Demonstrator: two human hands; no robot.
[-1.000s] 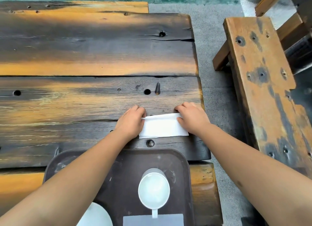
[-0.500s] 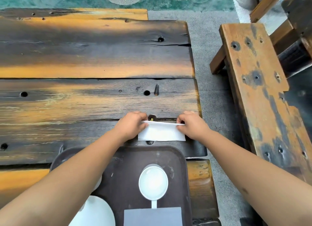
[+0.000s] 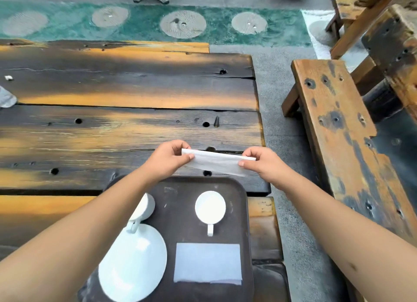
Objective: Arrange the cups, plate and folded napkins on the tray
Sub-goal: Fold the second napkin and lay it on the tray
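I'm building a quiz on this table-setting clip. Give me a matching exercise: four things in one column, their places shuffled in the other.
Things:
1. plate
2. right cup
3. flat napkin
4. held napkin

Places:
A. between both hands, above the table
B. tray's near left
C. tray's near right, lying flat
D. tray's far right, handle toward the person

Pairs: 1-B, 2-D, 3-C, 4-A

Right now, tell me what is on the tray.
On the tray: a cup, a folded napkin, a plate, and a second cup partly hidden by the left forearm.
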